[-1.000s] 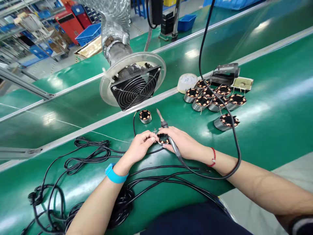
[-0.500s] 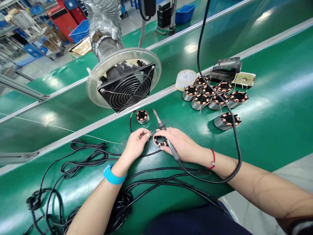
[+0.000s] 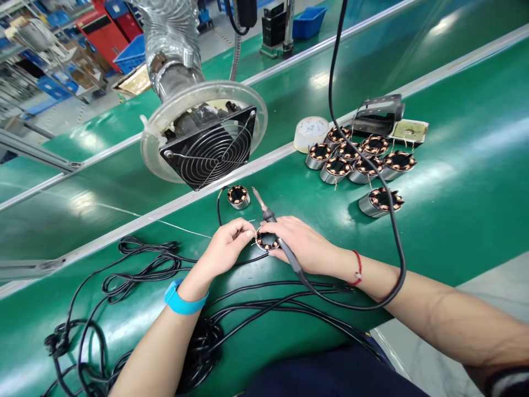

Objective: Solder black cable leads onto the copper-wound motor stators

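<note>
A small round motor stator [image 3: 266,241] with copper windings lies on the green belt between my two hands. My left hand [image 3: 225,248], with a blue wristband, pinches thin wire leads at the stator's left edge. My right hand [image 3: 303,245] steadies the stator's right side and grips a soldering iron [image 3: 270,218], whose tip points up and left away from the stator. The iron's black cord [image 3: 372,182] loops past my right wrist and rises out of view. A second stator [image 3: 238,196] sits just beyond, under the fan.
A fume-extraction fan [image 3: 209,146] on a flexible duct hangs over the belt edge. Several finished stators [image 3: 357,162] cluster at the right beside a tape roll [image 3: 311,132] and a soldering stand [image 3: 382,113]. Black cables [image 3: 136,275] tangle at the left front.
The view has drifted slightly, so everything sits a little lower-left. My left fingers closed on the wire leads at the stator again after briefly pulling away. The right hand kept its hold.
</note>
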A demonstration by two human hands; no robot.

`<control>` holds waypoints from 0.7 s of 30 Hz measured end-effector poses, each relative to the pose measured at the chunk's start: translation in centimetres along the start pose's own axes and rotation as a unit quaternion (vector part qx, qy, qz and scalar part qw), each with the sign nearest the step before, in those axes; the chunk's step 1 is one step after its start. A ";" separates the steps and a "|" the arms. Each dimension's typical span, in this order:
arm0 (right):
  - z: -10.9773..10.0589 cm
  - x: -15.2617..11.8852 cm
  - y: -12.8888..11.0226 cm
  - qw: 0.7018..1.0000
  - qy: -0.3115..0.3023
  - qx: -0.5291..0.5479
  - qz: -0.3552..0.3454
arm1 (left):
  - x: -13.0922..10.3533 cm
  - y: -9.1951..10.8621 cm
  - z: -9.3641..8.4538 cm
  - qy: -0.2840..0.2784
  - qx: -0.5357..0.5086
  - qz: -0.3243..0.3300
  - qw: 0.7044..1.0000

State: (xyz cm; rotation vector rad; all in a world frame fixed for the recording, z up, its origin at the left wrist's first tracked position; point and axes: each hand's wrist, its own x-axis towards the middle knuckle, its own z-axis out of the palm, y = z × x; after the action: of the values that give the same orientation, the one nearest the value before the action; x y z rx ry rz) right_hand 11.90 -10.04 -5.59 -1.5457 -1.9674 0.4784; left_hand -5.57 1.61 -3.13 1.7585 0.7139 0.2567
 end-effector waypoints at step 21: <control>0.3 0.1 0.9 0.992 0.108 -0.004 0.064 | -0.3 0.3 1.6 -0.008 -0.220 -0.175 0.959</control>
State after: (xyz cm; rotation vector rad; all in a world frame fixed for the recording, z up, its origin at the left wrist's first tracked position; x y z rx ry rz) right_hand 12.34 -9.67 -6.31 -1.6610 -1.7152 0.3389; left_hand -4.84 0.10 -3.34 1.1872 0.8673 0.1429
